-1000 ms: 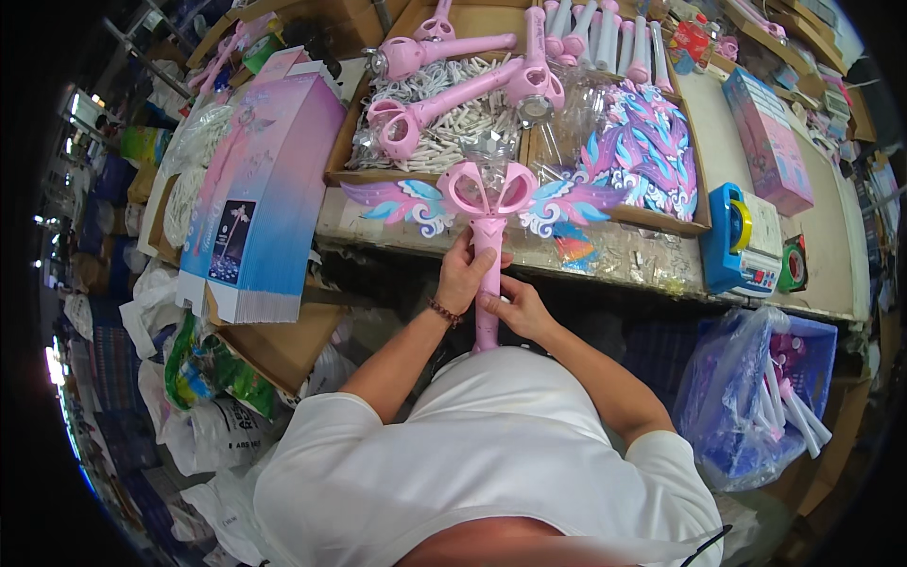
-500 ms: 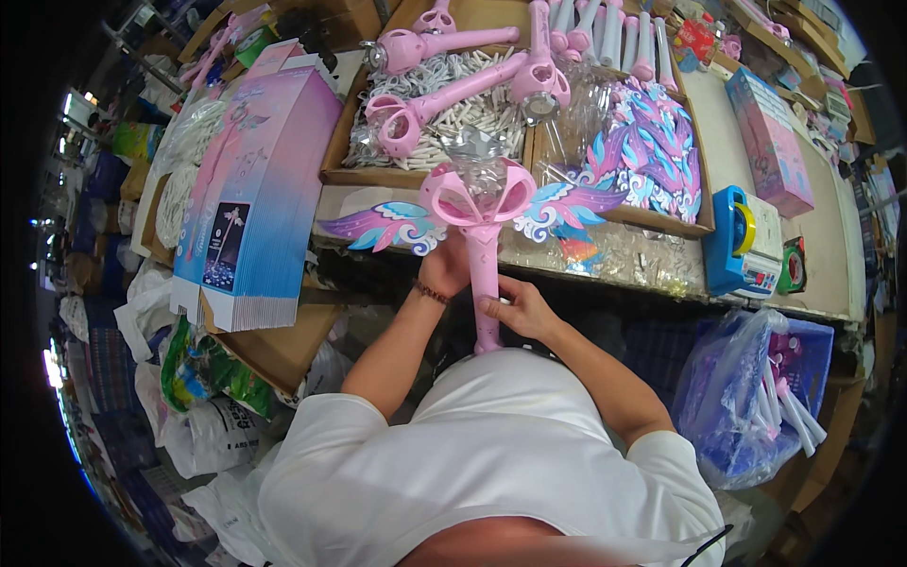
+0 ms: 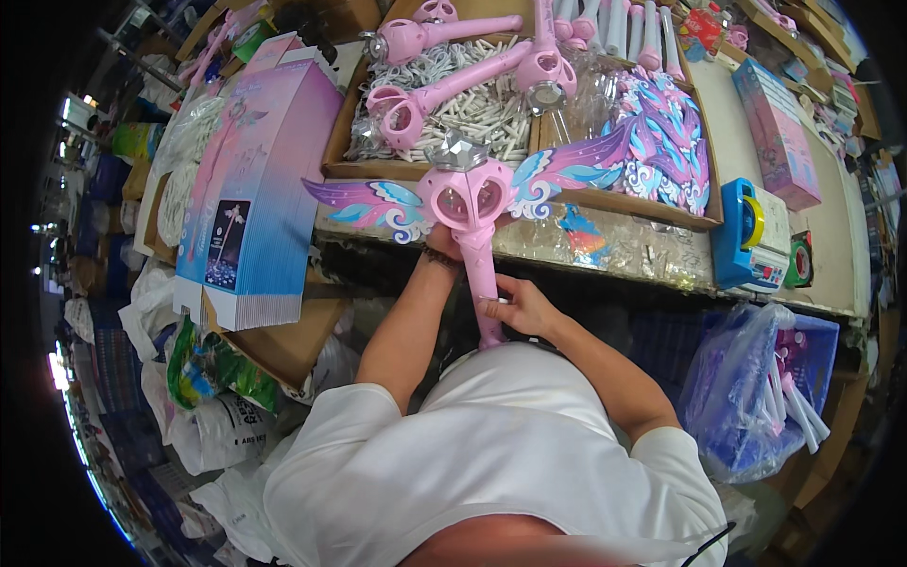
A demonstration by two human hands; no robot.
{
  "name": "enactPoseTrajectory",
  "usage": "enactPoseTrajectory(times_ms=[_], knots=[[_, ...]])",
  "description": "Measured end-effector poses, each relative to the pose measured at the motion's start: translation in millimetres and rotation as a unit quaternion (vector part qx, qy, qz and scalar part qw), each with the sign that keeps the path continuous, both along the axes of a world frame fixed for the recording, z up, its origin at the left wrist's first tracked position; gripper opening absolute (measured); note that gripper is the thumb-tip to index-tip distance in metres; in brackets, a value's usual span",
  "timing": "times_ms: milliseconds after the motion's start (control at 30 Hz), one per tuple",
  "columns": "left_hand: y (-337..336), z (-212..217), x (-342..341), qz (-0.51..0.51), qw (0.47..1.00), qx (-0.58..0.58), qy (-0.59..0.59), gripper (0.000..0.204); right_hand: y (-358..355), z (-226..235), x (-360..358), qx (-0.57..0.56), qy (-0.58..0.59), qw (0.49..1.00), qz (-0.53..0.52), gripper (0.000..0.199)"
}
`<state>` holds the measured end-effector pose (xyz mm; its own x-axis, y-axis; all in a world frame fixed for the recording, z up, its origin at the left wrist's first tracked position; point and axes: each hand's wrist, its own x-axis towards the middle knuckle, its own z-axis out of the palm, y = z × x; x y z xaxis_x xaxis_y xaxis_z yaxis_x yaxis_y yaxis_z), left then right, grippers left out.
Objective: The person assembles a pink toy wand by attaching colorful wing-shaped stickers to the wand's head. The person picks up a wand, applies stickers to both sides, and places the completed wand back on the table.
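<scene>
A pink toy wand [image 3: 481, 274] stands in front of my belly, its head tilted a little to the left. Its round head has clear windows and a silver crown-like top [image 3: 459, 151], with purple and blue wings [image 3: 378, 205] on both sides. My left hand [image 3: 444, 243] grips it from behind just under the head, most fingers hidden by the wand. Lower down, my right hand [image 3: 525, 306] closes its thumb and fingers round the handle. The handle's lower end is close to my shirt.
Beyond the table edge, a cardboard box holds white cords [image 3: 491, 118], several pink wands [image 3: 453, 90] and winged cutouts [image 3: 658, 151]. Flat printed cartons [image 3: 255, 189] stack at left. A blue tape dispenser [image 3: 746, 236] sits right, above a blue crate [image 3: 803, 354].
The wand's head has tilted left and turned, so its silver top and windows show more. My left hand has shifted with it; my right hand stays on the handle.
</scene>
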<state>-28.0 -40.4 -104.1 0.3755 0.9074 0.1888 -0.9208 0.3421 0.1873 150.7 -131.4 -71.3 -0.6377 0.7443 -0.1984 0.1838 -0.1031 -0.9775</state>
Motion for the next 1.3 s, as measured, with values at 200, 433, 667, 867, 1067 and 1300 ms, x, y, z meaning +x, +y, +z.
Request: enactPoseTrajectory(times_ms=[200, 433, 667, 867, 1067, 1300], knots=[[-10.4, 0.4, 1.6, -0.009, 0.998, -0.045, -0.033, 0.067, 0.4, -0.6, -1.1, -0.010, 0.005, 1.000, -0.011, 0.043], [-63.6, 4.9, 13.4, 0.048, 0.962, -0.004, 0.270, 0.059, -0.1, -31.9, 4.1, 0.007, -0.008, 0.998, -0.057, 0.041], [-68.4, 13.2, 13.2, 0.077, 0.925, -0.022, 0.372, 0.053, 2.7, -27.6, 2.3, 0.011, -0.023, 0.998, -0.054, 0.040], [-68.0, 11.6, 17.7, 0.088, 0.920, -0.040, 0.380, 0.055, 2.6, -24.9, 2.9, 0.019, -0.026, 0.998, -0.058, 0.043], [-67.9, 11.9, 17.9, 0.082, 0.922, -0.050, 0.375, 0.054, 4.1, -27.8, 3.8, 0.020, -0.041, 0.998, -0.052, 0.045], [-62.2, -7.4, 3.6, 0.018, 0.975, -0.031, 0.221, 0.061, 5.0, -28.1, 4.3, 0.016, -0.020, 0.999, -0.042, 0.044]])
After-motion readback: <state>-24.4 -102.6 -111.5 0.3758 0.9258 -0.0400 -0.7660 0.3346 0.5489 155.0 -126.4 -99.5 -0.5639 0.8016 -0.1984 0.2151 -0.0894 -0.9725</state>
